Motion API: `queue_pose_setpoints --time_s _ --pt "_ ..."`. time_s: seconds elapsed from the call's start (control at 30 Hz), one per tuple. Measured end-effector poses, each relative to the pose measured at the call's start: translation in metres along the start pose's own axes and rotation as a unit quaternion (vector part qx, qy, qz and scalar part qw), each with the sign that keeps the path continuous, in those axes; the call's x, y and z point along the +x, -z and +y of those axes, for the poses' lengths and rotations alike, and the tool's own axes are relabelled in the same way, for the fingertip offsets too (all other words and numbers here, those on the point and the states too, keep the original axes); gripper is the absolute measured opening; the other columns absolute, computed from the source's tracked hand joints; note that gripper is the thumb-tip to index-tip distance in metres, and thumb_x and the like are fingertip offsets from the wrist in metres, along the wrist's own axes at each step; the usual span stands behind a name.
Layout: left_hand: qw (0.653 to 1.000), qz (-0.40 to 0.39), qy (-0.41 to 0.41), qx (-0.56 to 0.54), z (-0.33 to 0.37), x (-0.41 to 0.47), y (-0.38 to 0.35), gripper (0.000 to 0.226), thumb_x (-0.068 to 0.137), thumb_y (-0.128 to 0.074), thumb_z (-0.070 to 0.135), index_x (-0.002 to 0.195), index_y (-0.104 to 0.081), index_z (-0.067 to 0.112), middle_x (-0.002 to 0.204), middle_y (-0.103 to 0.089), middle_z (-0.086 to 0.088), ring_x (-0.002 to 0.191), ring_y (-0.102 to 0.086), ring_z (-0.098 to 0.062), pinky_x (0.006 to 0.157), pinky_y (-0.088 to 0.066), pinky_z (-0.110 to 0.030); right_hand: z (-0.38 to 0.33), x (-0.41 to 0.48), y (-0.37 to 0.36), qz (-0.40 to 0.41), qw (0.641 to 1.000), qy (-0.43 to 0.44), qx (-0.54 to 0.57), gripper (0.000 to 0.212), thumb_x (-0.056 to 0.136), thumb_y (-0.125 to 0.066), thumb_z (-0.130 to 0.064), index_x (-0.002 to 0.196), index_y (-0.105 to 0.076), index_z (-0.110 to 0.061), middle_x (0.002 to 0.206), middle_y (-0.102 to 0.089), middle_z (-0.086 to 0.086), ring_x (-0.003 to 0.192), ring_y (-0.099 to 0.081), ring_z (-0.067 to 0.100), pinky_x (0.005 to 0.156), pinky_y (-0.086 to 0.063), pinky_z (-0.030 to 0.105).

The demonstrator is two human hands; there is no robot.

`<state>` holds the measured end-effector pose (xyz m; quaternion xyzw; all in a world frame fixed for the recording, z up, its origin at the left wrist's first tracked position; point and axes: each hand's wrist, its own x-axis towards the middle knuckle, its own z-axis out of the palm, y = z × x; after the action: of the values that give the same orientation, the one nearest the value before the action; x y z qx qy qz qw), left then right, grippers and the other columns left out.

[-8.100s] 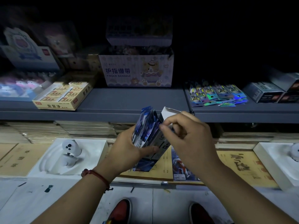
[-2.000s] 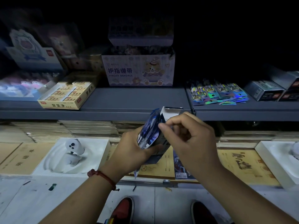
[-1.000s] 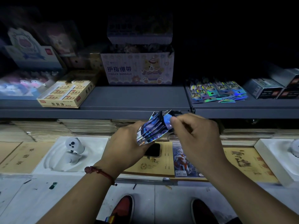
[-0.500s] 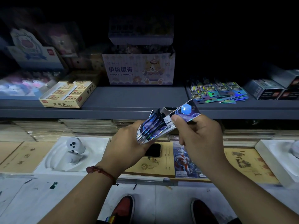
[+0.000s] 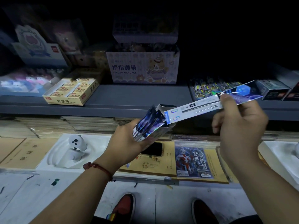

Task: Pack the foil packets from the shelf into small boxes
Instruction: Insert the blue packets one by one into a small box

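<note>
Foil packet (image 5: 202,106), long, silver, blue-tipped, pinched in my right hand (image 5: 239,126) at two o'clock; left hand (image 5: 127,141) grips box (image 5: 166,126).

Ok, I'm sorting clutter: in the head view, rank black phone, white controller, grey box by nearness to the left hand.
1. black phone, lying just below the left hand.
2. white controller, lower left.
3. grey box, shelf's far right.

Long packet (image 5: 202,106): silver-white, printed black, with a blue-violet holographic end. Bundled packets (image 5: 146,126): blue-purple holographic foil. Shelf (image 5: 137,97): plain grey. Bandage box (image 5: 129,70): lilac-white, cartoon bear and paw prints. Eraser carton (image 5: 71,92): cream-yellow. Bracelet (image 5: 97,167): red cord.
</note>
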<state>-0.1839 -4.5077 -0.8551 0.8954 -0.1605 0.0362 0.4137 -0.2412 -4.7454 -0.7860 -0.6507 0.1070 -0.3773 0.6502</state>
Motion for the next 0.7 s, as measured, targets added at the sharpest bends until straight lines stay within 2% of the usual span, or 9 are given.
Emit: queue_pose_setpoints --time_s 0.07,0.13,0.23,0.3,0.57,0.63,0.7 --pt "0.999 -0.004 0.013 -0.029 0.005 -0.001 0.003 0.047 0.068 -0.069 0.07 0.101 -0.064 0.037 0.079 -0.071 0.023 0.075 -0.067 0.004 0.059 -0.046 -0.009 -0.001 0.001 0.001 0.007 1.0 0.008 -0.001 0.029 0.101 -0.062 -0.021 0.073 -0.053 -0.019 0.044 -0.052 0.004 0.035 -0.043 0.018 0.04 -0.036 0.024" --pt "0.999 -0.009 0.024 -0.037 0.006 -0.001 0.004 0.032 0.075 -0.08 0.049 0.099 -0.063 0.039 0.08 -0.069 0.027 0.078 -0.065 0.01 0.059 -0.044 -0.004 -0.001 0.001 0.002 0.006 1.0 0.016 -0.001 0.029 0.102 -0.061 -0.02 0.074 -0.054 -0.018 0.044 -0.053 0.005 0.036 -0.044 0.018 0.04 -0.036 0.024" --pt "0.999 -0.012 0.016 -0.036 0.003 -0.001 0.003 0.03 0.079 -0.086 0.03 0.092 -0.062 0.042 0.079 -0.069 0.033 0.079 -0.064 0.013 0.06 -0.041 -0.002 0.0 -0.002 0.0 -0.014 0.999 0.025 -0.014 0.033 0.102 -0.062 -0.021 0.07 -0.053 -0.018 0.047 -0.055 0.009 0.036 -0.045 0.017 0.041 -0.039 0.026" --pt "0.999 -0.016 0.006 -0.032 0.004 -0.001 0.002 0.033 0.078 -0.087 0.03 0.089 -0.06 0.047 0.082 -0.066 0.04 0.08 -0.064 0.012 0.061 -0.041 -0.003 0.001 -0.005 -0.002 -0.031 0.999 0.031 -0.021 0.035 0.103 -0.061 -0.022 0.069 -0.052 -0.016 0.049 -0.055 0.011 0.036 -0.046 0.017 0.042 -0.039 0.027" --pt "1.0 -0.016 0.002 -0.026 0.007 -0.003 0.002 0.033 0.079 -0.086 0.034 0.092 -0.06 0.049 0.086 -0.068 0.038 0.082 -0.066 0.009 0.061 -0.044 -0.005 -0.001 -0.01 -0.003 -0.036 0.998 0.048 -0.013 0.036 0.103 -0.06 -0.02 0.069 -0.052 -0.016 0.05 -0.055 0.015 0.037 -0.046 0.018 0.043 -0.039 0.026" --pt "1.0 -0.015 0.007 -0.018 0.007 -0.002 0.001 0.032 0.079 -0.086 0.035 0.09 -0.06 0.05 0.086 -0.069 0.035 0.081 -0.067 0.008 0.063 -0.046 -0.009 0.002 -0.011 -0.003 -0.046 0.997 0.052 -0.029 0.038 0.103 -0.061 -0.02 0.068 -0.051 -0.009 0.049 -0.056 0.013 0.036 -0.046 0.019 0.042 -0.039 0.027" --pt "1.0 -0.018 0.011 -0.013 0.008 -0.003 0.001 0.03 0.079 -0.085 0.038 0.091 -0.06 0.05 0.085 -0.07 0.031 0.082 -0.067 0.008 0.065 -0.049 -0.015 0.007 -0.013 -0.006 -0.062 0.994 0.07 -0.063 0.036 0.102 -0.063 -0.021 0.069 -0.054 -0.009 0.049 -0.056 0.012 0.038 -0.049 0.021 0.042 -0.041 0.031"
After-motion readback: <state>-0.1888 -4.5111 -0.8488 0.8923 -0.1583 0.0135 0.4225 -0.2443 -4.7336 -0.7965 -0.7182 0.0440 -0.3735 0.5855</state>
